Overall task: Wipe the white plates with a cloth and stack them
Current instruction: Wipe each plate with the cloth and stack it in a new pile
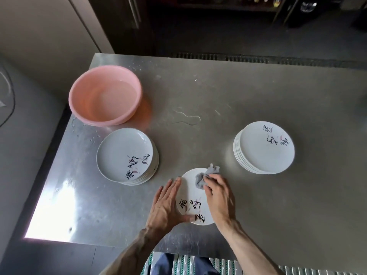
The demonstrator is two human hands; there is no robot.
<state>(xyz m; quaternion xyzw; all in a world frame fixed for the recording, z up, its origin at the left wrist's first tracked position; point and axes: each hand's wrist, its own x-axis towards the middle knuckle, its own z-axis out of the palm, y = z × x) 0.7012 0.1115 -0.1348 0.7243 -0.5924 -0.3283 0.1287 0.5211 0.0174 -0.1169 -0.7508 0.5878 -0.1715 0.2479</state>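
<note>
A single white plate (pixel 193 197) with black brush lettering lies on the steel table (pixel 278 205) near the front edge. My left hand (pixel 165 205) steadies its left rim, fingers straight along the edge and thumb on the near rim. My right hand (pixel 219 199) grips a crumpled grey cloth (pixel 206 175) and presses it onto the plate's far part. A stack of matching plates (pixel 127 155) stands to the left. Another stack of plates (pixel 264 147) stands to the right.
A pink plastic basin (pixel 105 96) holding water sits at the back left, touching the left stack's far side. A small puddle (pixel 186 118) lies mid-table. The table's left edge drops to a grey floor. Dark shelving stands beyond the far edge.
</note>
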